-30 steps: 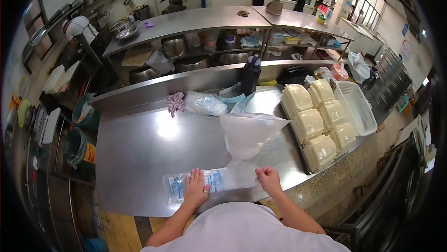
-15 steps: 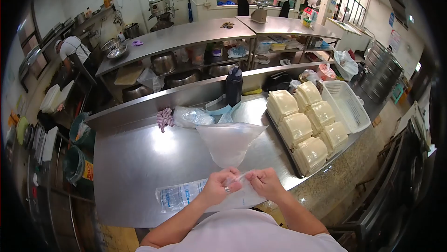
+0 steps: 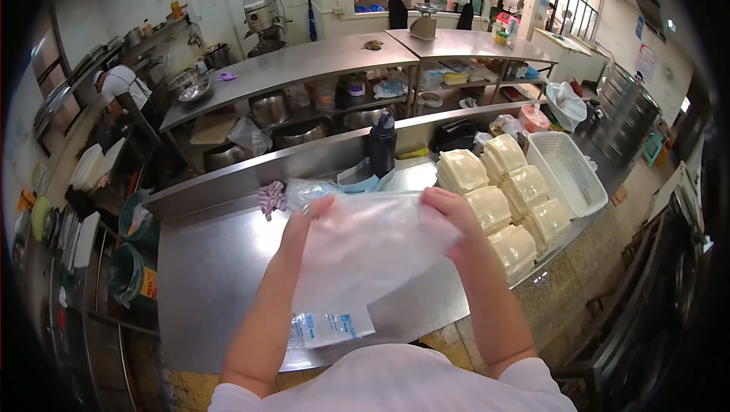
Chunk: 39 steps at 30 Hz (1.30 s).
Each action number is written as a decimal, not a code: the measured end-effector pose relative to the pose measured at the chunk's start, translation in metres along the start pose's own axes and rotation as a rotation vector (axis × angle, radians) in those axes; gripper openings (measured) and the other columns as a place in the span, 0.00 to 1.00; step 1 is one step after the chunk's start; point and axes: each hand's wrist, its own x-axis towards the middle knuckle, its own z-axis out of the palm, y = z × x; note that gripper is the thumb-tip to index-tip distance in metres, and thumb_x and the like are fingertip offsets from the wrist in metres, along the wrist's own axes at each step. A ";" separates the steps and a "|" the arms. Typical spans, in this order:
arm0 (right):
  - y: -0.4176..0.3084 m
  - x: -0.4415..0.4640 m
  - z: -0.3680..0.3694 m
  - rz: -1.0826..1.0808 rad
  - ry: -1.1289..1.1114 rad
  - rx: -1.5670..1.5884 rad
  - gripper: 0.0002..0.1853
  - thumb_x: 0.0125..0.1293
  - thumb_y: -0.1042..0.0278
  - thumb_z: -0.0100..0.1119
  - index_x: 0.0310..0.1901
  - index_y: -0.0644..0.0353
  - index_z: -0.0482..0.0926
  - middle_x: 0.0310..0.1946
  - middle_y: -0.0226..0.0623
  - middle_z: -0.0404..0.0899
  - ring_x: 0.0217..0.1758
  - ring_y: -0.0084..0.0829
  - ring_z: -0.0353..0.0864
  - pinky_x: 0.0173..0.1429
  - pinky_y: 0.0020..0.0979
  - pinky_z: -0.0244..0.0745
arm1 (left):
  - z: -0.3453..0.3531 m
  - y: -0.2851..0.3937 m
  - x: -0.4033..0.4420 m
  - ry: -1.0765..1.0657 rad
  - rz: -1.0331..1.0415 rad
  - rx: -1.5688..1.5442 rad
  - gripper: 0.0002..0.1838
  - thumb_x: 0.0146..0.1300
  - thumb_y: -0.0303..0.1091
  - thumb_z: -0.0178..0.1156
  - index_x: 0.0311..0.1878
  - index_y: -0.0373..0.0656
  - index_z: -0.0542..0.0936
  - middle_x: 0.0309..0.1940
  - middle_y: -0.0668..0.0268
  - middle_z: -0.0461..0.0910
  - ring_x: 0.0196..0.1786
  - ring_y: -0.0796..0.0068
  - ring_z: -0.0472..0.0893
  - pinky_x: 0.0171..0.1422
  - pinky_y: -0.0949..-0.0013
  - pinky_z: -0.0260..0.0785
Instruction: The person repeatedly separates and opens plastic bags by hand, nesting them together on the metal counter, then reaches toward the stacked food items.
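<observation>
A translucent plastic bag [image 3: 372, 252] is stretched out above the steel worktable [image 3: 220, 283], its top edge held between my two hands. My left hand [image 3: 313, 213] is closed on the bag's left corner. On the other side, my right hand [image 3: 450, 210] grips the right corner, partly behind the plastic. Below the bag, close to my body, lies a clear packet with blue print [image 3: 331, 327], its upper part covered by the bag. Several stacks of pale yellow, square sheets [image 3: 525, 187] stand just right of my right hand, on a tray.
A dark bottle [image 3: 382, 144] stands by the table's back ledge. A striped cloth [image 3: 271, 199] and crumpled clear plastic [image 3: 304, 190] lie left of it. Beyond the stacks sits a white plastic basket [image 3: 566, 176]. A co-worker [image 3: 125, 89] bends over at the far left.
Both hands have moved forward and apart from near my body, spreading the bag wide between them. The view has shifted slightly.
</observation>
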 end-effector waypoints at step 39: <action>0.317 0.004 -0.110 0.194 -0.062 -1.738 0.17 0.59 0.56 0.72 0.36 0.65 0.89 0.26 0.47 0.86 0.35 0.34 0.88 0.43 0.38 0.82 | -0.190 -0.143 -0.002 0.508 0.691 1.184 0.14 0.68 0.32 0.63 0.56 0.43 0.86 0.61 0.51 0.82 0.65 0.52 0.79 0.70 0.57 0.70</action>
